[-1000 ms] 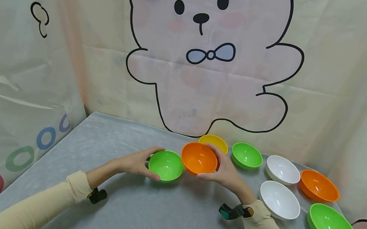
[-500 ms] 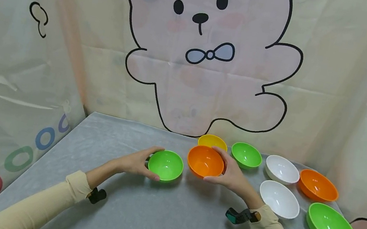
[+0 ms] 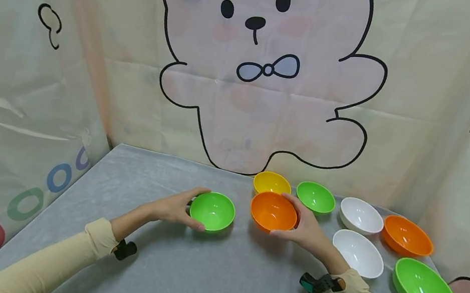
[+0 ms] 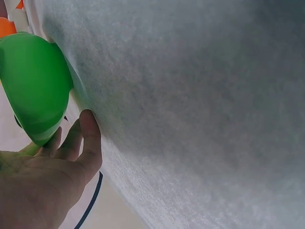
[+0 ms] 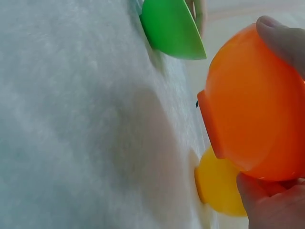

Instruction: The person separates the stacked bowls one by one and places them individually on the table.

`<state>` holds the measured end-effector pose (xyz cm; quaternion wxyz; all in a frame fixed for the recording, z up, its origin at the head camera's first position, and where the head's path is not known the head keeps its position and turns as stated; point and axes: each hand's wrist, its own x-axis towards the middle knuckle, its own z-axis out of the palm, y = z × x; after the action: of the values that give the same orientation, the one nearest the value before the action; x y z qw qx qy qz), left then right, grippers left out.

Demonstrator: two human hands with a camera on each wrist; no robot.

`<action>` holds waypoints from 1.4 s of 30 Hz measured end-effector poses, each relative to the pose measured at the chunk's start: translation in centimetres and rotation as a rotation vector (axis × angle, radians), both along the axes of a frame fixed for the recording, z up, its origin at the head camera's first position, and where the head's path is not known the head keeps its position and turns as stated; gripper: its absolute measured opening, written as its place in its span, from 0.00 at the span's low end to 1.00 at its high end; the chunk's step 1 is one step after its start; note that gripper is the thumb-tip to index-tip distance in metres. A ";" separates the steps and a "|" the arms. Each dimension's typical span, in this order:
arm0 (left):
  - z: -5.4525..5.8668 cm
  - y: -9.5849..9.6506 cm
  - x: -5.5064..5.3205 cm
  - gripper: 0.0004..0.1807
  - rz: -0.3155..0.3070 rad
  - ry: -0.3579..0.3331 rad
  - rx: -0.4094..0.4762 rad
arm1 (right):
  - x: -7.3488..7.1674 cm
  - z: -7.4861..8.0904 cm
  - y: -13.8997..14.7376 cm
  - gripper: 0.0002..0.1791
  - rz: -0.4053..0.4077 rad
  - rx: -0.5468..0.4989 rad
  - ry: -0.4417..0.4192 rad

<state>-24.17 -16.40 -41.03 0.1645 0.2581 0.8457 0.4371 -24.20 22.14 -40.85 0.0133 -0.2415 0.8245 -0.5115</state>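
Around the left side of a small green bowl (image 3: 212,212), which sits upright on the grey cloth, my left hand (image 3: 175,206) curls its fingers and thumb. The left wrist view shows that green bowl (image 4: 38,86) from the side, with the fingers (image 4: 90,138) close to its wall. My right hand (image 3: 306,228) grips a small orange bowl (image 3: 273,213) by its right side. In the right wrist view the orange bowl (image 5: 259,102) is off the cloth, its foot ring showing, thumb and fingers on opposite sides. Behind it stands a yellow bowl (image 3: 272,182), partly hidden.
To the right stand another green bowl (image 3: 316,197), two white bowls (image 3: 361,216), a wider orange bowl (image 3: 407,236) and a large green bowl (image 3: 425,288). Grey cloth (image 3: 215,280) covers the table. A printed curtain (image 3: 132,101) hangs along the table's back edge.
My right hand has moved right and slightly toward me with the orange bowl, so a gap now separates it from the green bowl. The left hand and green bowl have stayed put.
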 end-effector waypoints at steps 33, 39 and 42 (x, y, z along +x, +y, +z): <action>0.3 0.0 0.0 0.56 -0.007 0.015 -0.033 | 3.9 -1.0 3.8 0.54 -0.276 0.115 -0.077; 0.4 0.1 0.0 0.56 -0.010 0.013 -0.030 | 4.1 -1.4 3.8 0.55 -0.334 0.135 -0.071; 0.3 0.1 0.0 0.56 -0.009 0.009 -0.030 | 4.4 -1.6 3.8 0.57 -0.352 0.138 -0.088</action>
<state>-24.18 -16.33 -40.68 0.1665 0.2616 0.8517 0.4225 -19.83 25.89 -42.41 -0.0239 -0.0695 0.8858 -0.4581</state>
